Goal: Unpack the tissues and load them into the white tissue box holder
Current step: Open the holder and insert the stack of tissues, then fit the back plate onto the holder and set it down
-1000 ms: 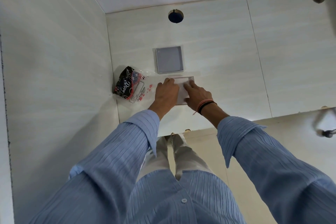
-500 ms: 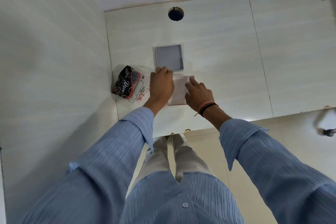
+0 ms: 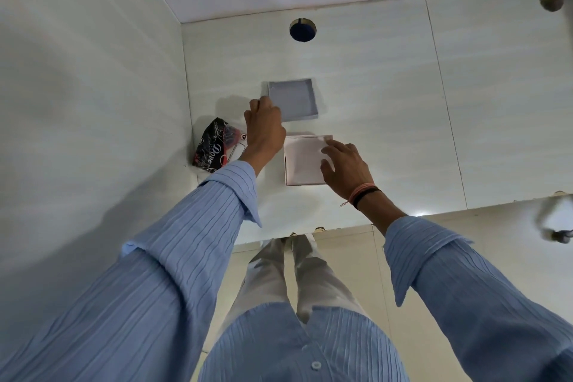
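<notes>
A pale square stack of tissues (image 3: pixel 302 161) lies on the white counter in front of me. My right hand (image 3: pixel 344 169) rests flat on its right side, fingers spread. Just behind it sits a shallow square white tray with a raised rim, the tissue box holder (image 3: pixel 294 99), which looks empty inside. My left hand (image 3: pixel 263 130) is stretched out to the holder's front left corner with its fingers curled there; whether they grip the rim is hidden. The torn black tissue wrapper (image 3: pixel 214 146) lies to the left, by the wall.
The counter (image 3: pixel 387 121) meets a wall on the left and another at the back. Two round holes are cut in it, one blue-lined (image 3: pixel 302 29) behind the holder, one at the far right (image 3: pixel 551 0). A metal fitting (image 3: pixel 558 234) hangs below the front edge, right.
My left hand left the tissue stack and moved back and left to the holder's corner. The right hand stayed on the stack, which now shows more fully.
</notes>
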Motion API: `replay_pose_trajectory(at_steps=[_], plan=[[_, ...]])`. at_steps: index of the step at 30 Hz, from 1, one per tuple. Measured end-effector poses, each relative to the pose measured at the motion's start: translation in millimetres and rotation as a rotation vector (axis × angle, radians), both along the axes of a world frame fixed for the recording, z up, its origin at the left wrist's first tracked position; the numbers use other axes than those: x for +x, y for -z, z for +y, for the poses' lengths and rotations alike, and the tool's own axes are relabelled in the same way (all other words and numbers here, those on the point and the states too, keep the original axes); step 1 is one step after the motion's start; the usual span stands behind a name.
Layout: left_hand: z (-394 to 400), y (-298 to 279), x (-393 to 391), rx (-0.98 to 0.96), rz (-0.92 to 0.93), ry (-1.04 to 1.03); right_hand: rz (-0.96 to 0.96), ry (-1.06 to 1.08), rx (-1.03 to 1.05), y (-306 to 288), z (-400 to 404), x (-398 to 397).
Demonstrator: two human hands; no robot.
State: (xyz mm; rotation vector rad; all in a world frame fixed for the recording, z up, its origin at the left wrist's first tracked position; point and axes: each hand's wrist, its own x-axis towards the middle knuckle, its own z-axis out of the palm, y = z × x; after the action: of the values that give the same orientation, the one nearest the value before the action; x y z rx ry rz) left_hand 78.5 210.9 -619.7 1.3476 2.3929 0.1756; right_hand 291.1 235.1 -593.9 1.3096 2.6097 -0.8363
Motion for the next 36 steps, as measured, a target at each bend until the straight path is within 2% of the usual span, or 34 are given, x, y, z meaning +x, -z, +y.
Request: replay_pose_trajectory(at_steps=[4,10,14,17,20,22,28,31,36], plan=[[5.5,-22.7,-5.5,0.171,-0.130,0.036,0.230,0.173,-0.050,3.0,11.8,-1.4],[3.4,-65.6,-17.7,0.237,-0.625,-0.169,0.570,0.653,-0.387,-11.9,47.6,-9.8],[-2.5,-74.2,-14.9,0.299,-0.945,-0.368,0.654,0.676,-0.641,-19.0,56.1,-7.2],[-7.1,-72.6,-2.7,0.343,-1.090,-0.557,0.704,0.669,-0.634,-22.7,46.6,-7.2],[-14.6,-64.8,11.4,0.382,-1.243,-0.776,0.727,0.782,-0.635,-21.1,33.8,-7.6],[-23.4,-58.3,23.6,0.363,-1.276,-0.851,0.720,0.875,-0.620,-17.3,25.4,-7.4],[-51.4,-35.5,54.3,0.325,-1.061,-0.968,0.660,0.995,-0.636,-6.2,4.3,-2.7],[-57.9,-31.7,59.0,0.315,-0.937,-0.993,0.563,0.977,-0.569,0.1,1.8,2.3],[-63.9,-21.2,60.7,0.268,-0.867,-0.936,0.392,0.910,-0.495,4.8,2.6,10.2]])
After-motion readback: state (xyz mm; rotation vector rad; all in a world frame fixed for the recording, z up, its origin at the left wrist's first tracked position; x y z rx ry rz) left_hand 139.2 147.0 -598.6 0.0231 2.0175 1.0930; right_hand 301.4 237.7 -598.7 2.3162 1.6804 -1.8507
